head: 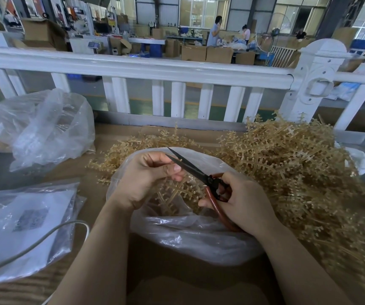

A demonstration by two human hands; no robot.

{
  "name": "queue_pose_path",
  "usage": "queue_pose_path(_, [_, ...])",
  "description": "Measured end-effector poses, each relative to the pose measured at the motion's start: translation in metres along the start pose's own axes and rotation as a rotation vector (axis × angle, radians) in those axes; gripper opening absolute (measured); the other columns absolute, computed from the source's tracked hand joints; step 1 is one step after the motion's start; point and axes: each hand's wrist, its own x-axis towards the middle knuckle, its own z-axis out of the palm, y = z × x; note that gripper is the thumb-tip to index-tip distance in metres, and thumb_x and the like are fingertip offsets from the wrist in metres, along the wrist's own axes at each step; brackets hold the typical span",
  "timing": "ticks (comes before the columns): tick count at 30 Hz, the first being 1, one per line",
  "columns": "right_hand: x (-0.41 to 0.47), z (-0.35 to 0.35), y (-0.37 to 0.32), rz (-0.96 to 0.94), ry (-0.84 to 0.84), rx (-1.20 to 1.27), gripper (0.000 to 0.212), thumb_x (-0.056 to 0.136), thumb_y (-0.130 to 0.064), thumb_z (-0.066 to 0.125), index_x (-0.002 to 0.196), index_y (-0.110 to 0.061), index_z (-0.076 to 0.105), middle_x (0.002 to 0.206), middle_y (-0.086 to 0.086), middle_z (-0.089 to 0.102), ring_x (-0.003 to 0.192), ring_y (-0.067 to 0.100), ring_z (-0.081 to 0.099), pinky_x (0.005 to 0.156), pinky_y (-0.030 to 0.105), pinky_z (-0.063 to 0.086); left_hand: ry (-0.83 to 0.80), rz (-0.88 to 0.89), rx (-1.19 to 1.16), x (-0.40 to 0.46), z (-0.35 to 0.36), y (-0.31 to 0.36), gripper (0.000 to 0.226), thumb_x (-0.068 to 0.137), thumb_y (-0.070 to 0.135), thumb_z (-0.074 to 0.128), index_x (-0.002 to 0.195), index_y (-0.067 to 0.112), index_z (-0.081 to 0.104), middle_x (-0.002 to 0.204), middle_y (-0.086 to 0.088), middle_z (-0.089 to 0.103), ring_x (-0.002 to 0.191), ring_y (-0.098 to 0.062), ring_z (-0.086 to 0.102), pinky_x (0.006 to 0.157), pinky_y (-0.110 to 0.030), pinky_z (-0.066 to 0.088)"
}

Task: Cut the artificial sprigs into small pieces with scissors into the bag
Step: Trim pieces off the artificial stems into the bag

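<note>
Above the open bag (183, 236), left hand (143, 179) pinching a sprig (177, 192), right hand (242, 200) gripping red-handled scissors (201, 176)

Both forearms reach up from the lower frame; left hand (143, 179) and right hand (242, 202) sit mid-frame, fingers curled.

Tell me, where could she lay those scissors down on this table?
Bare cardboard shows just below the open bag, between the forearms, and in a strip between the flat packet and that bag. The right side is crowded by the sprig pile; the crumpled bag fills the far left.
</note>
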Motion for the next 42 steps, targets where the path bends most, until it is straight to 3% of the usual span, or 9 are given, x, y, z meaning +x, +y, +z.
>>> queue_pose_path(7, [0.0,0.001,0.0,0.025,-0.008,-0.007,0.078,0.059,-0.095,0.045,0.101,-0.032,0.065,0.079,-0.02,0.062,0.074,-0.001,0.059,0.065,0.023,0.052,0.024,-0.011,-0.004,0.0,-0.001,-0.001,0.004,0.073,0.006,0.074,0.075,0.008,0.077,0.073,-0.014,0.073,0.067,-0.02,0.07,0.065,-0.024,0.056])
queue_pose_path(13, [-0.002,0.0,0.0,-0.004,0.017,-0.034,0.069,0.064,-0.093,0.048,0.101,-0.036,0.06,0.074,-0.031,0.05,0.07,-0.014,0.049,0.058,0.007,0.031,0.008,-0.002,-0.002,-0.001,-0.001,-0.001,0.01,0.075,0.007,0.07,0.079,0.012,0.078,0.072,-0.009,0.073,0.066,-0.017,0.069,0.064,-0.022,0.055])
queue_pose_path(17, [-0.001,0.002,0.003,-0.014,-0.003,-0.024,0.052,0.069,-0.087,0.052,0.099,-0.045,0.049,0.077,-0.03,0.052,0.073,-0.012,0.053,0.061,0.01,0.039,0.019,-0.033,-0.009,0.0,-0.001,0.0,0.013,0.075,0.005,0.067,0.078,0.012,0.078,0.071,-0.009,0.071,0.064,-0.015,0.065,0.063,-0.02,0.053])
queue_pose_path(20, [-0.001,0.003,0.004,-0.015,-0.008,-0.01,0.048,0.074,-0.081,0.052,0.101,-0.041,0.053,0.08,-0.029,0.055,0.075,-0.008,0.056,0.064,0.016,0.048,0.014,-0.015,0.037,0.001,0.003,0.0,0.015,0.082,-0.009,0.063,0.082,0.003,0.072,0.072,-0.012,0.068,0.065,-0.016,0.061,0.063,-0.021,0.051])
queue_pose_path(24, [-0.001,0.004,0.004,-0.02,0.006,-0.007,0.035,0.08,-0.068,0.058,0.101,-0.041,0.052,0.081,-0.033,0.051,0.079,-0.011,0.057,0.061,0.01,0.043,0.04,-0.022,0.084,0.002,0.004,-0.001,0.021,0.086,-0.009,0.061,0.082,0.008,0.073,0.071,-0.012,0.064,0.065,-0.016,0.059,0.063,-0.021,0.051])
queue_pose_path(28, [-0.002,0.005,0.007,-0.02,0.007,-0.027,0.029,0.083,-0.059,0.064,0.101,-0.036,0.058,0.079,-0.032,0.05,0.071,-0.01,0.053,0.062,0.013,0.043,0.01,-0.037,0.192,0.003,0.006,-0.002,0.006,0.076,0.01,0.067,0.077,0.012,0.073,0.069,-0.009,0.063,0.066,-0.022,0.055,0.066,-0.03,0.046])
queue_pose_path(33, [-0.001,0.007,0.01,-0.019,0.012,-0.045,0.026,0.085,-0.053,0.07,0.101,-0.036,0.059,0.079,-0.032,0.05,0.071,-0.012,0.052,0.061,0.009,0.038,0.002,-0.033,0.203,0.004,0.006,-0.005,0.005,0.079,0.01,0.066,0.08,0.01,0.071,0.07,-0.01,0.064,0.069,-0.027,0.053,0.071,-0.043,0.04])
queue_pose_path(40, [-0.001,0.01,0.012,-0.024,0.02,-0.055,0.028,0.086,-0.052,0.072,0.103,-0.033,0.063,0.08,-0.03,0.052,0.071,-0.012,0.05,0.062,0.009,0.037,-0.029,0.001,0.166,0.003,0.004,-0.004,0.026,0.089,-0.01,0.059,0.081,0.012,0.073,0.071,-0.012,0.063,0.067,-0.019,0.056,0.065,-0.026,0.049])
queue_pose_path(42, [-0.001,0.009,0.011,-0.029,0.027,-0.05,0.025,0.085,-0.052,0.074,0.1,-0.038,0.058,0.077,-0.033,0.049,0.072,-0.015,0.051,0.06,0.008,0.035,-0.022,0.0,0.131,0.003,0.005,-0.004,0.024,0.088,-0.012,0.057,0.084,0.007,0.071,0.071,-0.013,0.062,0.066,-0.016,0.057,0.063,-0.023,0.05])
